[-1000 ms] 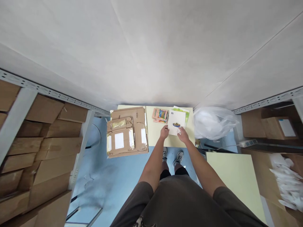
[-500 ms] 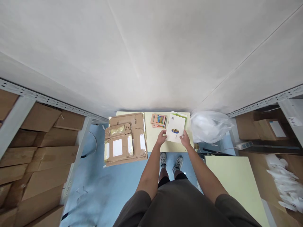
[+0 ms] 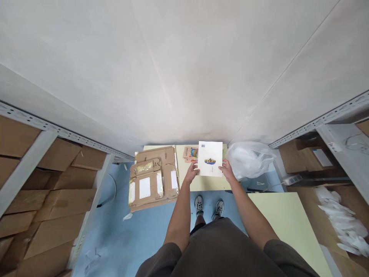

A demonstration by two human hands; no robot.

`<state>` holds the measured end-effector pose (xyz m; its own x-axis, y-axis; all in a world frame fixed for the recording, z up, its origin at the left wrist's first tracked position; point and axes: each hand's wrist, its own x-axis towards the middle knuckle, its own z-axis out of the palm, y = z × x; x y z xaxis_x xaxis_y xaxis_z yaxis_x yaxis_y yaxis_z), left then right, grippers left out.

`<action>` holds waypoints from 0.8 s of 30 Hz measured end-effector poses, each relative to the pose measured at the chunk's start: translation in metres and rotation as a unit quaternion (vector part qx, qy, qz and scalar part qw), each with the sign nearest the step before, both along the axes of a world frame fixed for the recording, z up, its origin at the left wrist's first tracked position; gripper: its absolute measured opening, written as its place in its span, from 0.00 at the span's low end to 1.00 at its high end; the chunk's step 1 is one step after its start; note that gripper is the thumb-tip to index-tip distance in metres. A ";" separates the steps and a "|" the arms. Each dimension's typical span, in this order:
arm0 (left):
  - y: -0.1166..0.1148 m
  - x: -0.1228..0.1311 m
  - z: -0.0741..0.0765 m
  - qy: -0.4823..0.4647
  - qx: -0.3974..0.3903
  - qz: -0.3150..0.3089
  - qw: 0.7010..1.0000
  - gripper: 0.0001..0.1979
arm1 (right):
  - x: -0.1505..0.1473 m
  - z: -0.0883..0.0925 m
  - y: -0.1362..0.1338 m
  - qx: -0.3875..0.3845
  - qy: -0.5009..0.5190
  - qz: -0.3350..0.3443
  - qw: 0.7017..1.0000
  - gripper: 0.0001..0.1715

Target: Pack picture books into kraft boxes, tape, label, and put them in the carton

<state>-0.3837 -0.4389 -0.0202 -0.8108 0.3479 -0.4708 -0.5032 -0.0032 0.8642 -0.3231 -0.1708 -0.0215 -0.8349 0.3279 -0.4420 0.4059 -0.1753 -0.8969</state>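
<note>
I hold a thin white book (image 3: 210, 158) with both hands above a pale yellow table (image 3: 201, 182). Its cover shows a small blue and yellow picture and a barcode in one corner. My left hand (image 3: 191, 172) grips its lower left edge. My right hand (image 3: 227, 170) grips its lower right edge. Behind the book, a small stack of colourful orange booklets (image 3: 190, 153) lies on the table.
Flattened cardboard boxes (image 3: 152, 177) with white labels lie on the table's left part. A white plastic bag (image 3: 249, 159) sits to the right. Metal shelves with cardboard boxes (image 3: 49, 188) flank both sides. A second yellow table (image 3: 285, 223) is at right. Blue floor below.
The white book has come up off the table pile and now stands squarer in both hands, hiding the green book that lay under it. The view has shifted slightly.
</note>
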 end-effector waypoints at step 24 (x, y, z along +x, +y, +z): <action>0.170 0.043 0.121 0.114 0.032 -0.329 0.937 0.43 | 0.214 0.142 0.119 -0.043 0.138 -0.172 0.974 0.38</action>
